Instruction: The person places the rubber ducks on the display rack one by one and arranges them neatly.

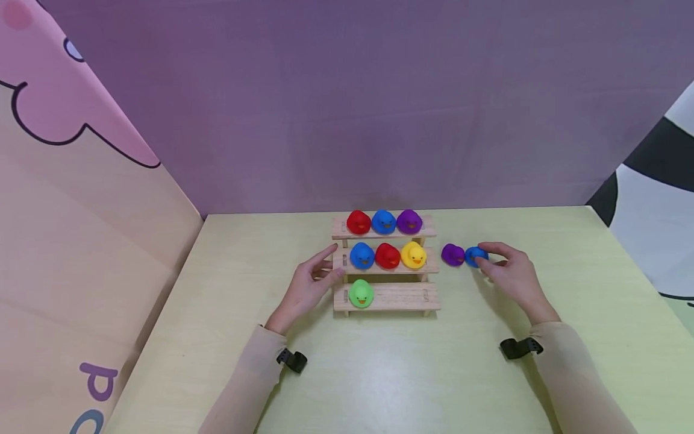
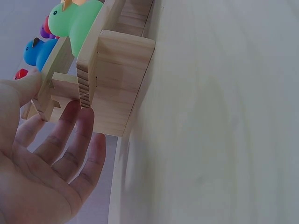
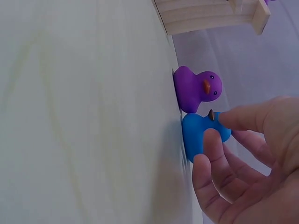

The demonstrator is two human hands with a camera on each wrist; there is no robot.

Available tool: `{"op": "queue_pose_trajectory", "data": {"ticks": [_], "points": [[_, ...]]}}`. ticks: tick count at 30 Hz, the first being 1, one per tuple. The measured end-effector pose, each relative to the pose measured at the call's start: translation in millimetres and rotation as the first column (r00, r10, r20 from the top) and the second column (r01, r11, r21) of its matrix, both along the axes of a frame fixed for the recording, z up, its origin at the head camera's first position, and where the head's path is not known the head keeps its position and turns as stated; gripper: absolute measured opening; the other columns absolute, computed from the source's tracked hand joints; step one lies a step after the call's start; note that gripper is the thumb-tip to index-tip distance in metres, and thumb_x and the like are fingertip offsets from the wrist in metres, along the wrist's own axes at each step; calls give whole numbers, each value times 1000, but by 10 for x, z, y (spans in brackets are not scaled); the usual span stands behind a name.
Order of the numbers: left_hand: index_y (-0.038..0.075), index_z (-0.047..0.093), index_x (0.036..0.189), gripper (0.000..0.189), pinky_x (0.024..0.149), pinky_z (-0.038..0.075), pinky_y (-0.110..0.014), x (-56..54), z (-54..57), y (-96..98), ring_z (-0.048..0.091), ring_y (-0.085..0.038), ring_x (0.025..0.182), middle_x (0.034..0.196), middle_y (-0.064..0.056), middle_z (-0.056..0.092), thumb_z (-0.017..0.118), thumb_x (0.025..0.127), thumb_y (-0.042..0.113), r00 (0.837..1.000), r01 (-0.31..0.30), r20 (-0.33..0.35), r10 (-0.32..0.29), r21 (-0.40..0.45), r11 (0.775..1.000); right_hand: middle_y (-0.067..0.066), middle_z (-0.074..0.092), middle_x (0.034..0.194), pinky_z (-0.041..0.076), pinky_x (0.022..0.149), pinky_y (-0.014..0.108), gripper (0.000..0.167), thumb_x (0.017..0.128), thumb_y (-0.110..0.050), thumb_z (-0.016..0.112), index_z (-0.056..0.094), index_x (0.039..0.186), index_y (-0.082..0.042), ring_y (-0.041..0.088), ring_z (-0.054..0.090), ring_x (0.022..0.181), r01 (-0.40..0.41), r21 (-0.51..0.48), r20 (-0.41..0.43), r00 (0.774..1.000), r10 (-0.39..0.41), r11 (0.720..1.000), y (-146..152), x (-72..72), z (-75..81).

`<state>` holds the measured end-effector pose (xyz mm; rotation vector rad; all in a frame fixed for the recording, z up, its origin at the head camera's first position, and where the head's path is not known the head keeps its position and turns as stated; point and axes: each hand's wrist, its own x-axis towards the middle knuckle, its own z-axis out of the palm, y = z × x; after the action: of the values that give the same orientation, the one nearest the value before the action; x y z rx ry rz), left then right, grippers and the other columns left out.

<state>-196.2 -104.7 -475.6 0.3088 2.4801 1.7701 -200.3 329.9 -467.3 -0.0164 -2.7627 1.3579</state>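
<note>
On the table, a three-step wooden stand (image 1: 401, 296) carries small rubber ducks. My left hand (image 1: 311, 286) holds the left end of its middle step, thumb at the front edge and forefinger at the back; the left wrist view shows the other fingers against the stand's side. To the stand's right, my right hand (image 1: 512, 274) pinches a blue rubber duck (image 3: 194, 135) by the head between thumb and fingers. This duck appears to rest on the table, touching a purple duck (image 3: 187, 91). A green duck (image 1: 361, 293) sits at the left of the bottom step.
Red (image 1: 358, 222), blue (image 1: 384, 222) and purple (image 1: 409, 222) ducks line the top step. Blue (image 1: 362, 256), red (image 1: 387, 256) and yellow (image 1: 414, 255) ducks fill the middle one. A purple backdrop (image 1: 347, 108) rises behind the table, with printed panels at both sides.
</note>
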Motion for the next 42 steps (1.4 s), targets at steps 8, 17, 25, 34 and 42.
{"op": "queue_pose_trajectory", "data": {"ticks": [8, 17, 25, 34, 42], "points": [[22, 51, 161, 62, 89, 59, -31, 4, -6, 6, 68, -29, 110, 131, -16, 70, 73, 103, 28, 1000, 3, -1, -3, 3, 1000, 29, 64, 142, 53, 64, 19, 49, 106, -30, 67, 62, 143, 2, -17, 59, 79, 13, 28, -10, 1000, -13, 1000, 17, -15, -20], [23, 51, 161, 62, 90, 60, -31, 13, -10, 10, 68, -27, 109, 130, -15, 70, 73, 103, 28, 1000, 8, -3, -8, -2, 1000, 23, 69, 133, 52, 67, 19, 60, 103, -44, 69, 64, 143, 0, -19, 55, 80, 62, 88, 13, 998, -63, 994, 45, 8, -12], [23, 52, 160, 62, 88, 58, -29, 11, -9, 2, 68, -28, 109, 130, -16, 70, 74, 103, 27, 1000, 6, -1, -6, -2, 1000, 21, 72, 133, 53, 69, 21, 60, 100, -50, 72, 70, 139, -5, -16, 60, 81, 48, 76, 19, 999, -50, 996, 51, 52, 23], [28, 51, 160, 61, 91, 60, -33, 0, -7, 13, 68, -28, 110, 131, -15, 70, 73, 103, 29, 1000, 12, -2, -12, 1, 1000, -26, 68, 97, 52, 66, 22, 51, 101, -45, 73, 73, 133, -5, -10, 65, 79, 62, 39, -25, 998, -61, 997, 37, 118, 76], [28, 52, 160, 61, 92, 61, -34, -9, -3, -3, 69, -29, 111, 132, -15, 70, 74, 103, 29, 1000, 5, -6, -5, 4, 1000, -14, 74, 106, 53, 66, 23, 44, 102, -40, 72, 74, 130, -6, -10, 63, 79, 34, 57, -23, 999, -33, 998, -2, 119, 62]]}}
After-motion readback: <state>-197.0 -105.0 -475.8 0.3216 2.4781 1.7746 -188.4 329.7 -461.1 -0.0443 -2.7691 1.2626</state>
